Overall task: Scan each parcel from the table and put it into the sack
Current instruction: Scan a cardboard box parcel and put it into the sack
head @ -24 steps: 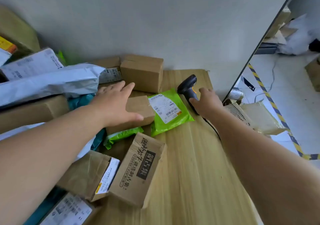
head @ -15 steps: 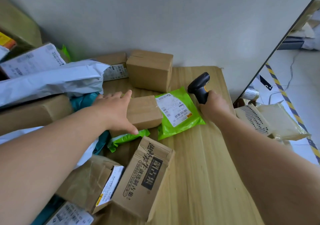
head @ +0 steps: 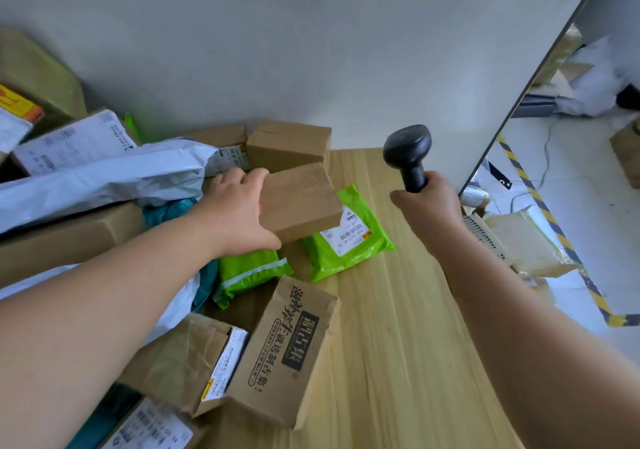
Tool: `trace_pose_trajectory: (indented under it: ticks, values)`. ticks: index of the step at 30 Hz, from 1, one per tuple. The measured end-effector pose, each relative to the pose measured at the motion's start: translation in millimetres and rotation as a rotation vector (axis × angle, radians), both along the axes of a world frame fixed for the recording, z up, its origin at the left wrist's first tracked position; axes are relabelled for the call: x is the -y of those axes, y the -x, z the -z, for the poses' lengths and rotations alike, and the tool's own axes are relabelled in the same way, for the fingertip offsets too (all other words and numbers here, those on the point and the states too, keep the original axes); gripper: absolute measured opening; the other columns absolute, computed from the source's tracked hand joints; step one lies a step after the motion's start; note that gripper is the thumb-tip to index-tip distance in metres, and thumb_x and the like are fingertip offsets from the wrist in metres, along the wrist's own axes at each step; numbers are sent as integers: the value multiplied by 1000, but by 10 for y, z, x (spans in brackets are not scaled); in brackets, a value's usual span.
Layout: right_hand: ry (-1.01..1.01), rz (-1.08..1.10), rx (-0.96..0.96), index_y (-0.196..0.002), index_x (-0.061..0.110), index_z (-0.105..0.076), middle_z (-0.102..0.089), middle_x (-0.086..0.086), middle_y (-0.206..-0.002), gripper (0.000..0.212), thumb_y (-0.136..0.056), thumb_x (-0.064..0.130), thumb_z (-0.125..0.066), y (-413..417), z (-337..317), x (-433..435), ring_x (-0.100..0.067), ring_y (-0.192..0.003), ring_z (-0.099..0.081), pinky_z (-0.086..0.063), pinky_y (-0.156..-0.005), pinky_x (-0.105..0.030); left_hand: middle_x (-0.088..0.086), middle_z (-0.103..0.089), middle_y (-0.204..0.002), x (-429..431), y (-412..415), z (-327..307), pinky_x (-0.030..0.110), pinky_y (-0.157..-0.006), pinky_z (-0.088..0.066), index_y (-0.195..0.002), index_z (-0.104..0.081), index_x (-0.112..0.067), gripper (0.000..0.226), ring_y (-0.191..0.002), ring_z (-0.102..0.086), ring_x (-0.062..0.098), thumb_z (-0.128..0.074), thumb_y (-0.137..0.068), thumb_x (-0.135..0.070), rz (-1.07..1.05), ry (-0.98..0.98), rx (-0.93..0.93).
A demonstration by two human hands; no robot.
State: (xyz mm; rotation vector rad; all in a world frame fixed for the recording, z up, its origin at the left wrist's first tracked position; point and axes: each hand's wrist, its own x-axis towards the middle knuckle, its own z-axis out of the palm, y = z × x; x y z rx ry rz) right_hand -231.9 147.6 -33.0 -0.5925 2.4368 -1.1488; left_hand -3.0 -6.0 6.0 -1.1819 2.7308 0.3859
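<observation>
**Box in left hand, scanner in right: label face not yet presented**

The left hand (head: pixel 239 213) is gripping a small brown box (head: pixel 299 199), thumb at its near edge and fingers curled over its far side. It is holding the box tilted above the far-left corner of the green mailer (head: pixel 349 241), which is lying flat on the table (head: pixel 398 344). The right hand (head: pixel 427 203) is gripping the scanner (head: pixel 408 151) with fingers wrapped fully round the handle, upright to the far right of the mailer and well apart from the box. The scanner head is facing away, toward the wall.

No label is showing on the box's visible faces. These are appearing near square, so no long axis can be settled.

Judgement: the box is sitting left of the scanner, across the mailer. The scan is calling for the label face to be turned rightward and the scanner head swung left. No sack can be identified with certainty.
</observation>
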Motion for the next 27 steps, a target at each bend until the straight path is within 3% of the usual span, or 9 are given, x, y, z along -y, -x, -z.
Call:
trace_pose_trajectory:
  ticks: [3, 6, 8, 10, 14, 17, 20, 23, 27]
  values:
    - [180, 23, 206, -84, 8, -54, -47, -2, -60, 15, -79, 16, -66, -241, -302, -230, -17, -51, -46, -36, -51, -27, 3, -37, -122, -201, 12, -264, 31, -93, -41, -144, -31, -28, 117, -110, -46, 18, -73, -39, -57, -204, -323, -271]
    - [288, -9, 388, -107, -8, -50, -46, -11, -75, 32, -84, 8, -64, -537, -591, -506, -14, -50, -46, -36, -50, -28, -4, -62, -112, -404, -110, -485, 36, -83, -53, -126, -50, -33, 84, -98, -62, 16, -79, -49, -47, -354, -787, -552]
    - [350, -14, 479, -112, -6, -51, -52, -14, -80, 31, -86, 5, -64, -769, -780, -662, -14, -49, -52, -39, -47, -27, -3, -70, -100, -541, -252, -608, 36, -76, -54, -121, -55, -29, 69, -88, -66, 18, -81, -58, -40, -394, -976, -626]
    - [456, -1, 613, -114, 3, -56, -64, -13, -85, 26, -88, 4, -63, -1013, -954, -782, -16, -55, -64, -48, -48, -26, 2, -72, -88, -663, -407, -722, 37, -77, -53, -113, -63, -23, 63, -80, -66, 20, -74, -56, -47, -433, -1146, -665]
    - [548, 27, 706, -115, 12, -59, -70, -13, -111, 28, -89, 7, -66, -1539, -1226, -973, -24, -86, -74, -59, -69, -35, 7, -73, -90, -854, -801, -912, 46, -86, -49, -88, -75, -23, 39, -81, -69, 26, -66, -65, -52, -429, -1443, -734]
    - [533, 20, 706, -115, 13, -60, -74, -12, -106, 27, -90, 11, -67, -1976, -1418, -1094, -26, -88, -75, -61, -72, -38, 14, -70, -107, -1006, -1130, -1004, 49, -87, -49, -103, -73, -20, 45, -95, -66, 34, -63, -71, -51, -406, -1551, -771]
    - [487, -10, 634, -107, 13, -61, -77, -10, -90, 18, -90, 14, -66, -2424, -1586, -1230, -23, -73, -74, -57, -52, -32, 16, -69, -113, -1204, -1420, -1091, 50, -77, -54, -120, -63, -16, 55, -99, -66, 34, -64, -73, -45, -372, -1559, -764]
    - [479, 3, 540, -106, 14, -58, -70, -15, -98, 17, -90, 13, -65, -2789, -1664, -1400, -29, -74, -66, -44, -42, -27, 14, -69, -113, -1382, -1665, -1182, 50, -76, -55, -123, -61, -16, 42, -99, -67, 33, -57, -87, -38, -334, -1515, -730]
    - [473, 23, 436, -107, 19, -58, -77, 1, -78, 19, -90, 16, -66, -3116, -1723, -1710, -20, -73, -67, -45, -46, -24, 16, -67, -116, -1557, -1888, -1299, 49, -76, -54, -116, -65, -19, 37, -101, -65, 36, -47, -95, -42, -264, -1447, -691]
